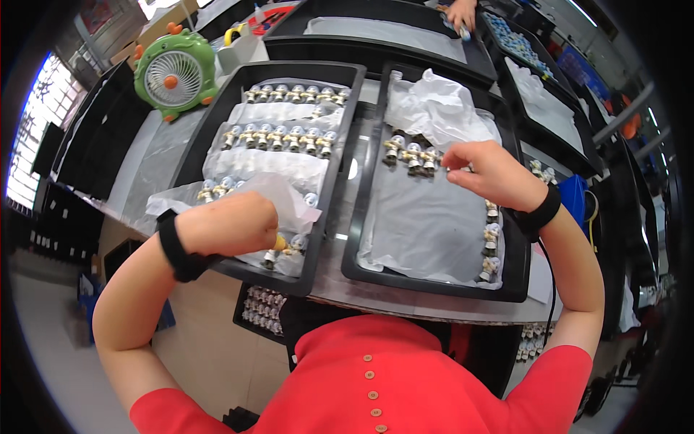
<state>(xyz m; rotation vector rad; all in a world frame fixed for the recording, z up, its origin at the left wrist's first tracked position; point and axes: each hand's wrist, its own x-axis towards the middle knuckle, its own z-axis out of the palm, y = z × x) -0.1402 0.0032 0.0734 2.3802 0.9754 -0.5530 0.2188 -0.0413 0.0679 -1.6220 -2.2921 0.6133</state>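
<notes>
My left hand (230, 223) is closed over the near end of the left black tray (189, 155). Its fingertips are hidden, with a small yellow piece (280, 243) showing beside them. Next to it lie small white-and-gold figurines (295, 244) with pale blue heads, partly under a thin white sheet (278, 197). Over the right black tray (352, 249), my right hand (486, 172) has its fingers and thumb bent toward each other. Its fingertips are beside a short row of figurines (413, 158); whatever they pinch cannot be made out.
Crumpled white paper (437, 108) fills the far end of the right tray. A green fan (175, 76) stands at the far left. Behind is another black tray (325, 52), where another person's hand (460, 14) holds a small item. A blue bin (573, 197) stands at right.
</notes>
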